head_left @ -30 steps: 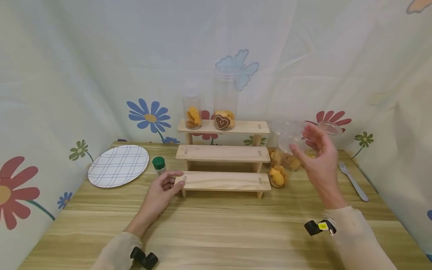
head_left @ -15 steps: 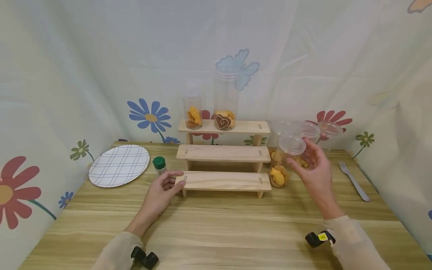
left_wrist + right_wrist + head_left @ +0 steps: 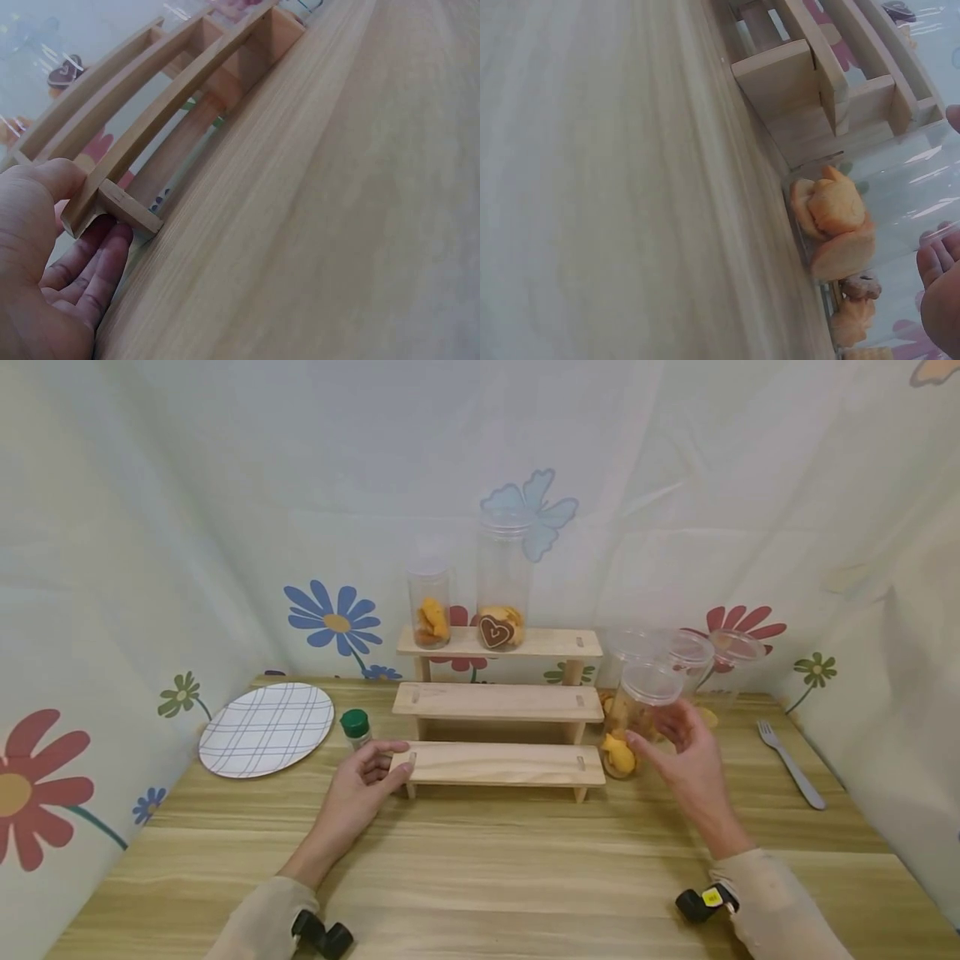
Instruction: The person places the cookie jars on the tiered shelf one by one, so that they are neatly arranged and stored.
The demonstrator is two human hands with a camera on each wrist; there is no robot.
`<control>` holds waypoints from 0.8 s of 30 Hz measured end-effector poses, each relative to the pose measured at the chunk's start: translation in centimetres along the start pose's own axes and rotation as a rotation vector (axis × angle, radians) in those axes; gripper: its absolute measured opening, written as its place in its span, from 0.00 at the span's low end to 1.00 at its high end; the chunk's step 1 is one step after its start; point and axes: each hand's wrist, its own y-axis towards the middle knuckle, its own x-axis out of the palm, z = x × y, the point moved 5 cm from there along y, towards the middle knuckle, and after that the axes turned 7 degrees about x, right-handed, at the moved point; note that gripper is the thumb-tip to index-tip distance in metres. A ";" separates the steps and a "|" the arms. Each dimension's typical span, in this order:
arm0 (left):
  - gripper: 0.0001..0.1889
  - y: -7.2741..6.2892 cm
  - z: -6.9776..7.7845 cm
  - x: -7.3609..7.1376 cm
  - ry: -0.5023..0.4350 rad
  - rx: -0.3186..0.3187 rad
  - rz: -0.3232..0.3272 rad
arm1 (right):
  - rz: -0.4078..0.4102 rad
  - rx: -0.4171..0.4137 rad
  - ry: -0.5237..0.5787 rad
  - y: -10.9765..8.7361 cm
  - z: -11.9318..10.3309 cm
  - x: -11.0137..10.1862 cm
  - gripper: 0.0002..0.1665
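Observation:
A three-tier wooden display stand (image 3: 498,762) stands mid-table. My left hand (image 3: 352,797) grips the left end of its lowest step; in the left wrist view the thumb lies over the board and the fingers (image 3: 109,266) reach beneath. At the stand's right stands a clear lidded jar (image 3: 651,685) with yellow cookies (image 3: 836,206) in its bottom. My right hand (image 3: 690,768) holds this jar low on its side, thumb on the near face and fingers round the back. The jar is upright, its base at table level in the right wrist view.
More clear jars (image 3: 737,647) stand behind the held one. A small cookie jar (image 3: 430,606) and a tall one (image 3: 504,577) occupy the top step. A green-capped shaker (image 3: 356,727) and a checked plate (image 3: 266,731) are left, a fork (image 3: 791,767) right.
My right hand has come down and left from above the jars to the side of the front jar and taken hold of it. The left hand stays on the stand.

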 end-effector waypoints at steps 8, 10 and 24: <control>0.18 -0.1 0.0 0.1 -0.003 -0.005 0.000 | -0.025 0.013 -0.007 0.1 1.1 0.5 0.38; 0.18 -0.2 -0.1 0.1 -0.002 -0.008 0.000 | -0.032 0.017 -0.001 0.1 1.4 0.6 0.37; 0.18 0.0 -0.2 0.0 -0.005 -0.010 0.002 | -0.075 0.017 0.024 0.2 2.3 0.9 0.41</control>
